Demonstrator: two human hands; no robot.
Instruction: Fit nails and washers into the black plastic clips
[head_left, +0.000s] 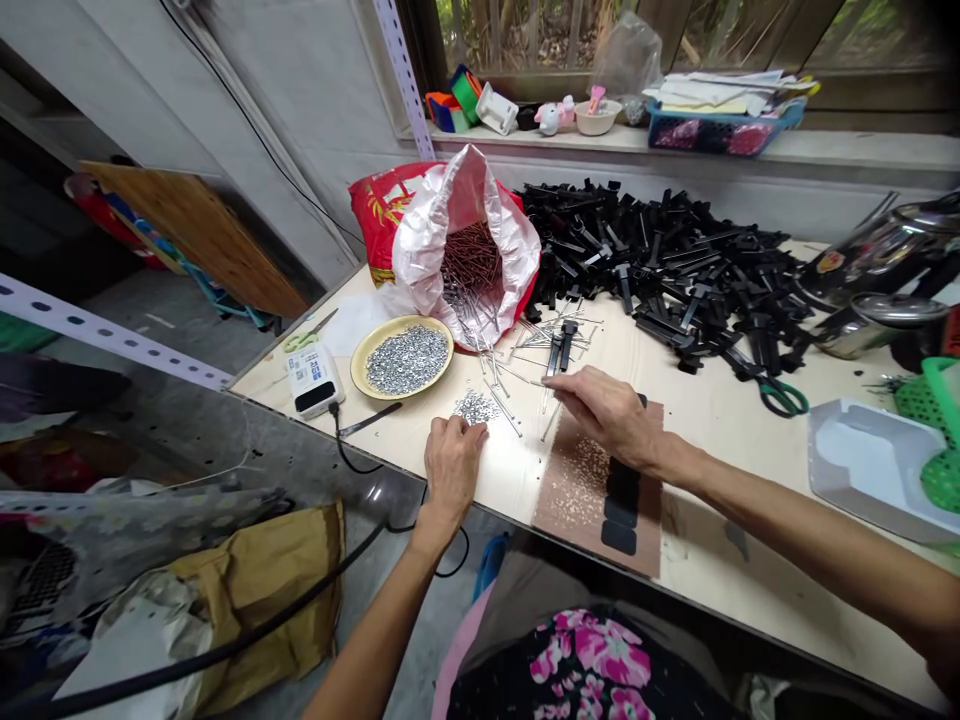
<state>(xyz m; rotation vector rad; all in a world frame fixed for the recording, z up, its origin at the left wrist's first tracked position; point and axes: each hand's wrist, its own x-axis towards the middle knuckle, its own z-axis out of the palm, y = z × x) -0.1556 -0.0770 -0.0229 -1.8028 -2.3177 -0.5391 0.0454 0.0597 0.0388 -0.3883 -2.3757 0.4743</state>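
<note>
My left hand [453, 462] is at the table's near edge, fingers curled together at a small pile of tiny silvery metal pieces [477, 406]; what its fingertips hold, if anything, is hidden. My right hand [606, 412] pinches a thin metal pin at its fingertips, just above the brown board [577, 500]. Beyond it lie loose silvery pins [506, 405] and two black plastic parts [568, 346]. Dark flat pads [621, 500] and pale crumbs sit on the board, partly under my right hand. A yellow dish [360, 385] holds many more small metal pieces.
An open red and white sack [409, 235] of pins leans at the back. Heaped black plastic parts [660, 260] fill the rear. Green-handled scissors [782, 396], a grey tray [840, 470] and metal pots [885, 325] stand right. A white device [311, 375] with a cable is left.
</note>
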